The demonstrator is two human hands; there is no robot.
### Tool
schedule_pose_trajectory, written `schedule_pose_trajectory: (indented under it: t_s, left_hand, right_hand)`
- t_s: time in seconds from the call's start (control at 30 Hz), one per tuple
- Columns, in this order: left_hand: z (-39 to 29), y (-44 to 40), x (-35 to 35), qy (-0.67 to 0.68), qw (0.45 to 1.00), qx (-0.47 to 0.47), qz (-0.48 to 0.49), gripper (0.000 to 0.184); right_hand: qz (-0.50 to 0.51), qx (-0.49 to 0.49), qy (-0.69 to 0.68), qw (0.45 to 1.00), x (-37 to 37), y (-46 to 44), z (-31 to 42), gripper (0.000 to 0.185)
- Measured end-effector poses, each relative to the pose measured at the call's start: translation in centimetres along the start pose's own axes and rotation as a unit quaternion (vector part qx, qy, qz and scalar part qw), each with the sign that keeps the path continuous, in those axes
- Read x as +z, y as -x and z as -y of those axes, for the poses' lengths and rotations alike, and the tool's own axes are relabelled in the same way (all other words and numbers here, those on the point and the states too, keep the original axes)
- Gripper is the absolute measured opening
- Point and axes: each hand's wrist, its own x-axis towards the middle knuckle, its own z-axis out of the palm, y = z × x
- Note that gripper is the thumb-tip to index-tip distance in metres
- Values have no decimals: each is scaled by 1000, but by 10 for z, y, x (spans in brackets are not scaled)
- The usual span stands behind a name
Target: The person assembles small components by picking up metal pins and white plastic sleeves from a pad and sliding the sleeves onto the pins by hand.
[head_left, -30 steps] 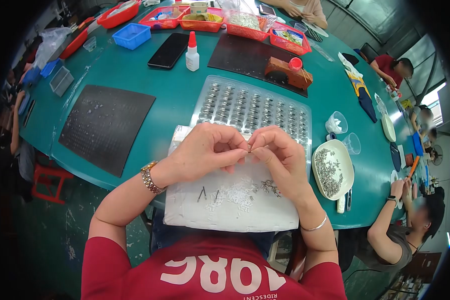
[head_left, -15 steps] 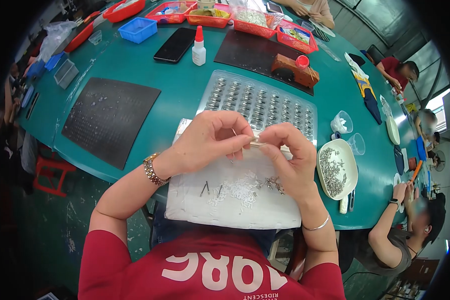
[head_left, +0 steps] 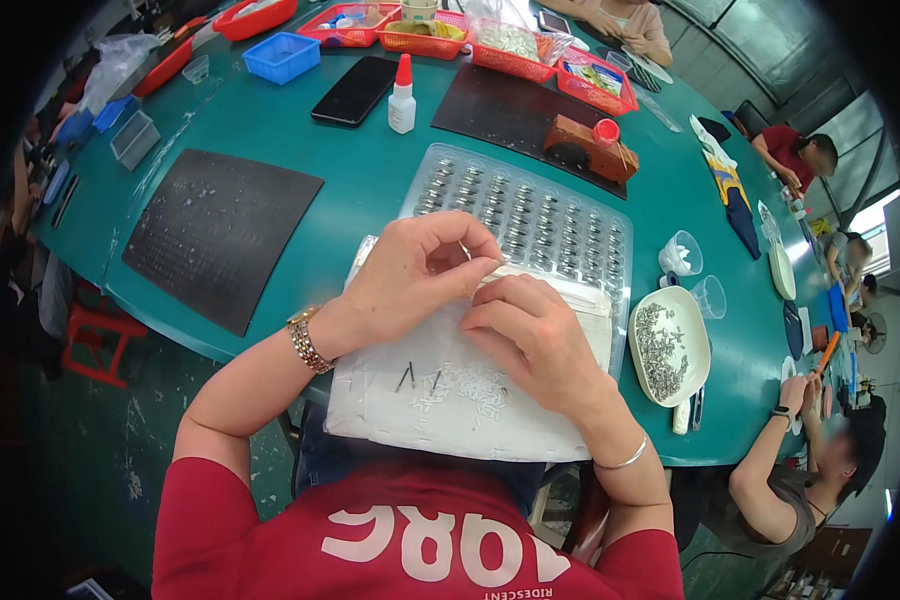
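Observation:
My left hand (head_left: 415,268), with a watch at the wrist, is closed in a pinch over the white covered board (head_left: 380,410) in front of me. What its fingertips hold is too small and covered to make out. My right hand (head_left: 542,335), bent and closed, comes up against the left fingertips; its grip is hidden behind its own fingers. Small white tube-like pieces (head_left: 480,390) lie scattered on the board under the hands. A few dark pins (head_left: 406,377) rest to their left. Just beyond is a clear tray (head_left: 518,205) with rows of small shiny metal parts.
A cream dish (head_left: 698,345) of small metal pieces stands at right, near clear cups (head_left: 680,253). Black mats (head_left: 220,235), a phone (head_left: 355,90), a red-capped bottle (head_left: 401,98), a brown block (head_left: 592,147) and red baskets (head_left: 510,62) lie farther off. Other people sit around the table.
My right hand has moved left and turned inward, its fingers now folded close under the left fingertips. The thin pin-like piece seen by my left fingers before no longer shows clearly.

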Motion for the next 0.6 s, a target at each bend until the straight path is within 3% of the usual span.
schedule_pose_trajectory:
  t_s: [0.33, 0.53, 0.6]
  left_hand:
    - [3, 0, -1, 14, 1000, -11, 12, 5]
    - [4, 1, 0, -32, 999, -6, 23, 5]
    - [3, 4, -1, -44, 999, 1, 23, 5]
  right_hand:
    - [-15, -43, 91, 995, 6, 3, -1, 18]
    - [-121, 159, -109, 974, -14, 4, 0, 13]
    - [-133, 153, -94, 975, -16, 4, -5, 14]
